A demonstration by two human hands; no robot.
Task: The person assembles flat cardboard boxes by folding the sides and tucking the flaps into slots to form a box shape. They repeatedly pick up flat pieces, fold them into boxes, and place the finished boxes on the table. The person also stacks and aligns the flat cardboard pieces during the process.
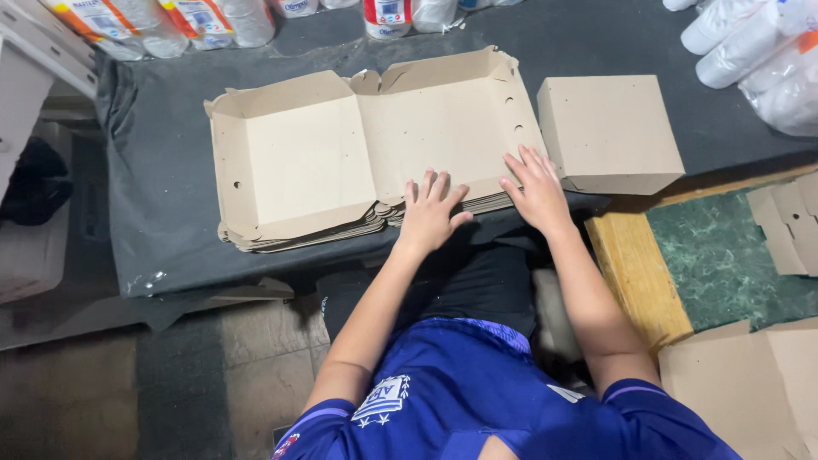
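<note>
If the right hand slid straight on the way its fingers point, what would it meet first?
The right hand lies flat on the open box atop the stack, fingers pointing up and slightly left. Going on, it would probably cross the panel and meet the box's raised far wall first, though depth is unclear.

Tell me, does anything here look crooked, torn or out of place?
Mostly tidy. The stack of flat cardboard boxes is fanned unevenly at its near edge, overhanging the dark table. The top open box has a crumpled flap at its far edge. Both the left hand and right hand press on it.
</note>
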